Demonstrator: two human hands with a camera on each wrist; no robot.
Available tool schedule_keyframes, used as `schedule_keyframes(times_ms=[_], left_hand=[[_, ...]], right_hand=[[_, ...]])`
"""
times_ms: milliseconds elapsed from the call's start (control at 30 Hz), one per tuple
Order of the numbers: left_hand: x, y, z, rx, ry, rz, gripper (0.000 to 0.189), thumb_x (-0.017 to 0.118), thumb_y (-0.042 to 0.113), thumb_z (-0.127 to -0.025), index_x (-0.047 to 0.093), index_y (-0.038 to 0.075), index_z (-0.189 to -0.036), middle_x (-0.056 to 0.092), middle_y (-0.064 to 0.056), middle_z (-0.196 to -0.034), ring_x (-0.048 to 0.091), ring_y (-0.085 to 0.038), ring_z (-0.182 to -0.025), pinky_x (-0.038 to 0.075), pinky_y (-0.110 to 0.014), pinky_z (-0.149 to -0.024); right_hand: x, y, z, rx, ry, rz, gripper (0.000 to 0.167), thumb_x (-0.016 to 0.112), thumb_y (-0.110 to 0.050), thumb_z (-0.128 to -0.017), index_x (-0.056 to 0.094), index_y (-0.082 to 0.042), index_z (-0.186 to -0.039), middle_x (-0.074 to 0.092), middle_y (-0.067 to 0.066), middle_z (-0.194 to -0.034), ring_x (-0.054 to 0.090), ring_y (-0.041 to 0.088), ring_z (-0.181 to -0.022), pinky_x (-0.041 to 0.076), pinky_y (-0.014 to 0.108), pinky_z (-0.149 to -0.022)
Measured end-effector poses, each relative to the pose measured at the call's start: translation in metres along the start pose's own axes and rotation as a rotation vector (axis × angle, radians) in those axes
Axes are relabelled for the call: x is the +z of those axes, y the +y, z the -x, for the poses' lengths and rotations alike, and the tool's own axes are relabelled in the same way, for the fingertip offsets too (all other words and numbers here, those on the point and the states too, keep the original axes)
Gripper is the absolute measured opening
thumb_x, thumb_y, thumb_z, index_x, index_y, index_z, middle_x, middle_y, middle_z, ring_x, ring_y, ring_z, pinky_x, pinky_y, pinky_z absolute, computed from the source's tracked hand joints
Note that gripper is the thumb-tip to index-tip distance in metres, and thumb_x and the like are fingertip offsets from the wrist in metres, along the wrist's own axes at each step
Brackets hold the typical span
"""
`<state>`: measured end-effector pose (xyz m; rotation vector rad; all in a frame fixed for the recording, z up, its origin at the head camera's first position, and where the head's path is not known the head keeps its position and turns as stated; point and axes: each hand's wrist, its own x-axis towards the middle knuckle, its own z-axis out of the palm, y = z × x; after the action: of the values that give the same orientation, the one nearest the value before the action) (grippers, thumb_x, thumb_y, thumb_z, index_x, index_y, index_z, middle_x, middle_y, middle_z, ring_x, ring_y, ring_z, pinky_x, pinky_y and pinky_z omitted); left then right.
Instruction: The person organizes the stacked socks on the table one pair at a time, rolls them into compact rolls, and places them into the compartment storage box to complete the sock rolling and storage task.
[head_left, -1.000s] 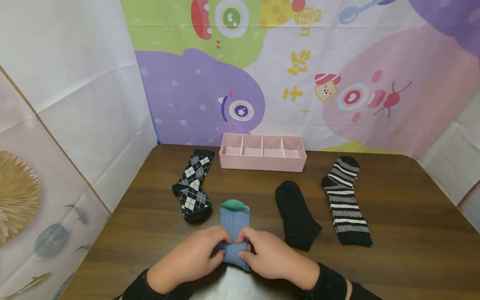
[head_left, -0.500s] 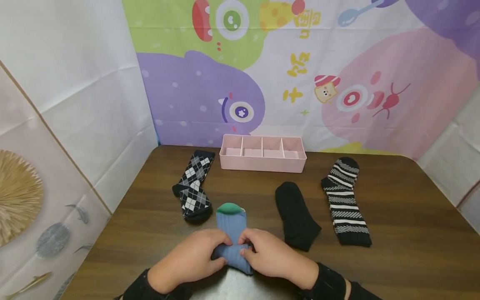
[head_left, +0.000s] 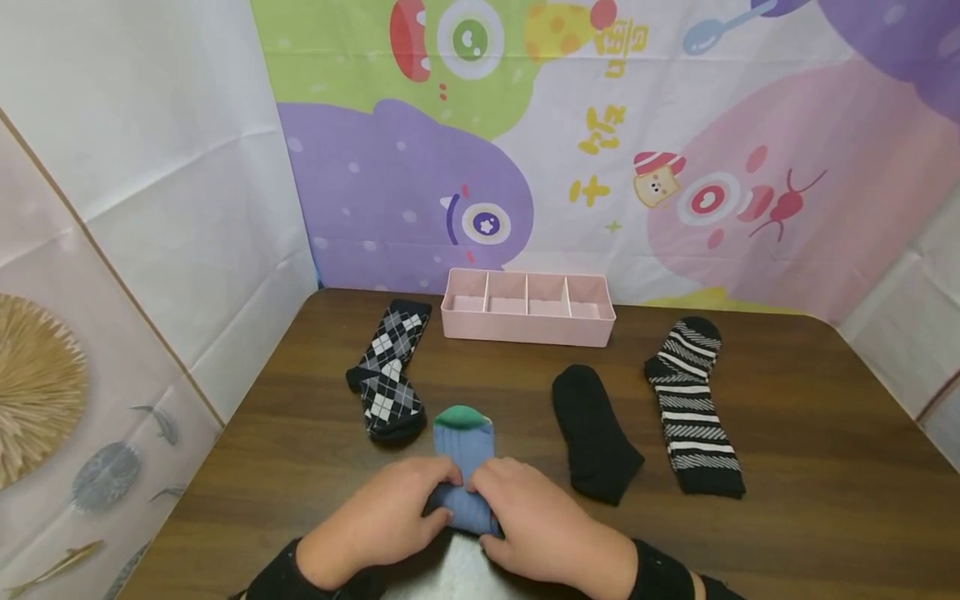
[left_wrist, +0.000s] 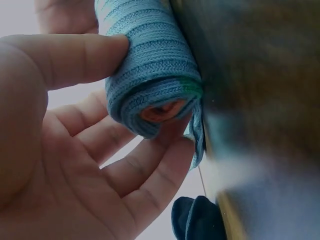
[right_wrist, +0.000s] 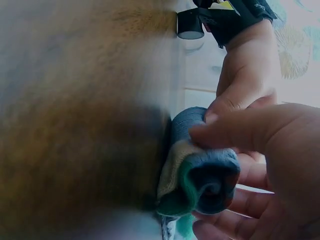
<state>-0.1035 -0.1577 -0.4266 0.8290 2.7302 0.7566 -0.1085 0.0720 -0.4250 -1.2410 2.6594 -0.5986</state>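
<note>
Holding the partly rolled blue sock [head_left: 465,446] between both hands, you have its ribbed roll pinched at either end: your left hand [head_left: 386,512] sets the thumb on the near side with fingers curled behind, and your right hand [head_left: 536,525] grasps the other end in much the same way. The flat length, tipped with a green toe, lies on the table just beyond your grip; whether it is one sock or a stacked pair, you cannot tell from here. Expect a light, soft, stretchy knit, with ribs that should give your fingertips good purchase and nothing fragile to mind; the likelier trouble is slackness, with layers springing loose or sliding sideways. The best hold is probably at both ends of the roll, thumbs level, pressing evenly. Beneath your grip, the wood-grained table [head_left: 810,417] looks smooth and firm, with a pale sheen on the side nearest you. Beyond your grip to the left lies an argyle sock [head_left: 390,371]; to the right, a black sock [head_left: 596,437], then a striped sock [head_left: 693,408] farther out. Straight past the sock sits a pink divided box [head_left: 528,329], backed by a cartoon-printed cloth [head_left: 585,125], with pale hangings [head_left: 172,125] on either side.
</note>
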Motion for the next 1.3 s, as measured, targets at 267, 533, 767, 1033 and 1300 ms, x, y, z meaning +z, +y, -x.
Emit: schedule_keyframes(times_ms=[267,533,767,1033,1300], left_hand=[[0.001,0.002,0.002,0.048,0.05,-0.056,0.018,0.078,0.015,-0.089,0.068,0.014,-0.103,0.066,0.005,-0.103,0.063,-0.013,-0.098,0.054,-0.039,-0.086],[0.001,0.005,0.003,0.079,0.098,-0.066,0.017,0.079,0.012,-0.089,0.072,0.01,-0.105,0.061,0.005,-0.104,0.061,-0.009,-0.095,0.054,-0.034,-0.082],[0.004,0.006,0.004,0.068,0.145,-0.069,0.015,0.073,0.008,-0.092,0.061,0.014,-0.098,0.058,0.009,-0.089,0.054,-0.004,-0.075,0.05,-0.03,-0.067],[0.005,0.004,0.004,0.068,0.133,-0.096,0.011,0.069,0.008,-0.096,0.061,0.015,-0.099,0.06,0.009,-0.092,0.058,-0.005,-0.081,0.053,-0.032,-0.072],[0.006,0.004,0.002,0.092,0.149,-0.133,0.01,0.065,0.004,-0.098,0.06,0.013,-0.099,0.058,0.005,-0.092,0.058,-0.008,-0.081,0.052,-0.032,-0.071]], right_hand=[[0.001,-0.002,-0.001,0.026,0.028,-0.011,0.023,0.074,-0.023,-0.095,0.068,-0.013,-0.115,0.064,-0.007,-0.107,0.058,0.005,-0.098,0.052,0.029,-0.085],[0.001,0.0,-0.001,0.051,0.033,-0.106,0.022,0.069,-0.016,-0.099,0.07,-0.007,-0.119,0.068,-0.002,-0.112,0.061,0.006,-0.099,0.053,0.028,-0.084],[0.002,0.007,-0.002,0.129,0.025,-0.31,0.024,0.064,-0.016,-0.103,0.064,-0.008,-0.126,0.064,-0.006,-0.102,0.058,0.003,-0.087,0.052,0.026,-0.077],[0.004,-0.004,0.001,0.072,0.07,-0.06,0.032,0.075,-0.027,-0.096,0.065,-0.015,-0.125,0.061,-0.005,-0.119,0.058,0.011,-0.108,0.051,0.035,-0.091],[0.005,-0.007,-0.001,-0.023,0.058,0.172,0.035,0.08,-0.025,-0.092,0.065,-0.015,-0.122,0.06,-0.005,-0.11,0.059,0.014,-0.102,0.051,0.036,-0.087]])
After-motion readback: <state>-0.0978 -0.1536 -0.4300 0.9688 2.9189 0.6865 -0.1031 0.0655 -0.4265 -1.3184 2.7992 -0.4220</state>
